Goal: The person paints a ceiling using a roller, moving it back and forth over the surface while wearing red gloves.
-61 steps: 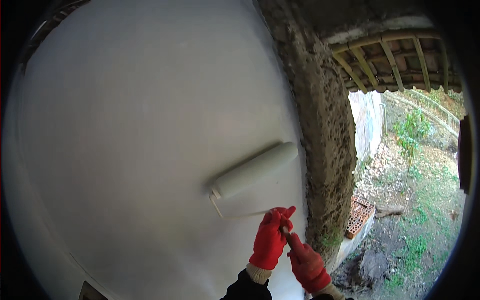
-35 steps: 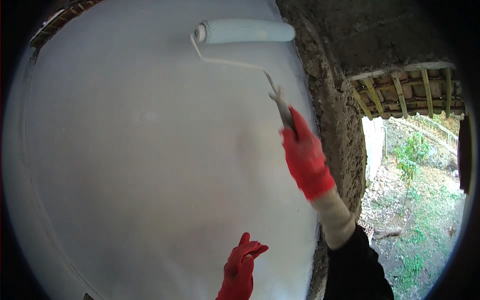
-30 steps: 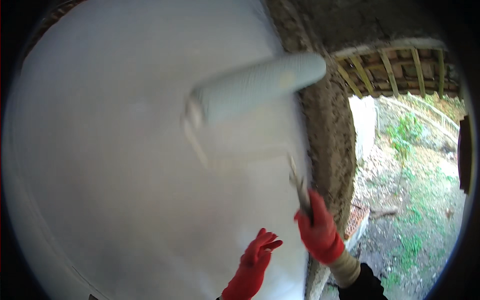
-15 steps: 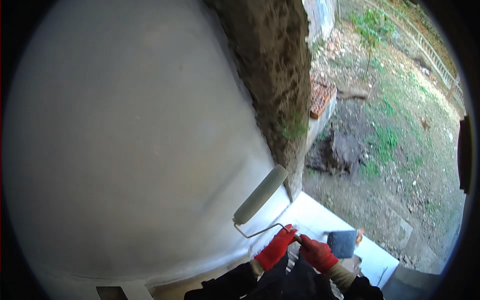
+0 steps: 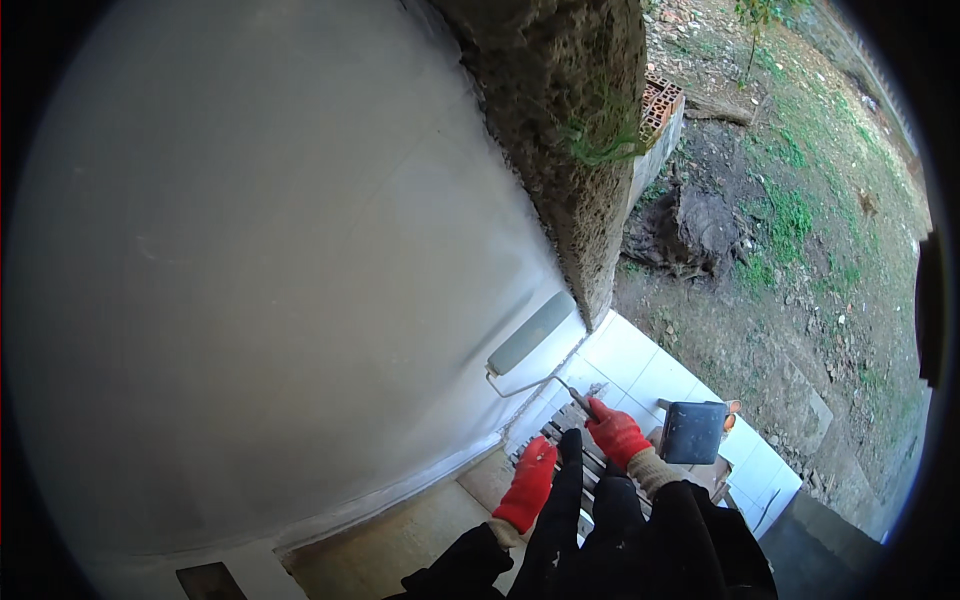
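My right hand (image 5: 617,433), in a red knitted glove, is closed round the handle of a paint roller (image 5: 530,334). The roller's bent wire frame runs up and left from the handle to a long grey-green sleeve. That sleeve is tilted close to the smooth pale wall (image 5: 280,300), near its right edge; a shadow falls beside it, and I cannot tell if they touch. Off the roller, my left hand (image 5: 530,485), also in a red glove, hangs lower left with its fingers loosely stretched and nothing seen in them.
Below me is a slatted wooden platform (image 5: 590,468) under my dark-clothed legs. White floor tiles (image 5: 640,365) carry a dark box-like container (image 5: 694,433). Rough stone masonry (image 5: 570,130) borders the wall. Hollow red bricks (image 5: 660,105), a stump (image 5: 690,230) and grassy ground lie beyond.
My left hand has let go of the roller handle and dropped lower left. The right hand alone has raised the roller slightly up and right. The view has shifted downward.
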A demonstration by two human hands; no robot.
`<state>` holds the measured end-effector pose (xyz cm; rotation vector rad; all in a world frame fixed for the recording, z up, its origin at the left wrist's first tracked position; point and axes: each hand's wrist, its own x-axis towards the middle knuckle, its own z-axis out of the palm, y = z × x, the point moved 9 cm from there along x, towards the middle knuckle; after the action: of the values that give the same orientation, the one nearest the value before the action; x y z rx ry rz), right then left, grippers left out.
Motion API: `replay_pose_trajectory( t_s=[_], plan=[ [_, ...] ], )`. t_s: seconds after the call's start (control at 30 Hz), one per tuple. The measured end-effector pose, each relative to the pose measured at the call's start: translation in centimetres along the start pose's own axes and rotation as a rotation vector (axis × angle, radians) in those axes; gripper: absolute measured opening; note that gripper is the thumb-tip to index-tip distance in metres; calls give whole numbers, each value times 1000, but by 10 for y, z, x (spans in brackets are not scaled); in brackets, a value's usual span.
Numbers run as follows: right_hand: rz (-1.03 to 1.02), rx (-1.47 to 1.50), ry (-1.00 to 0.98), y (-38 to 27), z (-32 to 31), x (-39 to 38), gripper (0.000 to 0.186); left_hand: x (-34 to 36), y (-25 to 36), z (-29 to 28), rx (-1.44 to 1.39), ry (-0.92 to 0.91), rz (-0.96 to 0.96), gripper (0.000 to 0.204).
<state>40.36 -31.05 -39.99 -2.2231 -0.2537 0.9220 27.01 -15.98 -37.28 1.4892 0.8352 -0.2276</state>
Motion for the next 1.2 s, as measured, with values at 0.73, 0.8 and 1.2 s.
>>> replay_pose_trajectory(
  t_s=[0.73, 0.8, 1.2],
  plan=[
    [-280, 102, 97, 2, -14, 58, 50, 87, 0, 16, -37, -16, 34, 51],
    [-313, 72, 98, -13, -26, 50, 50, 93, 15, 21, -80, -26, 50, 53],
    [-416, 71, 226, -73, -67, 7, 47, 91, 138, 34, -113, -7, 256, 59]
  ],
)
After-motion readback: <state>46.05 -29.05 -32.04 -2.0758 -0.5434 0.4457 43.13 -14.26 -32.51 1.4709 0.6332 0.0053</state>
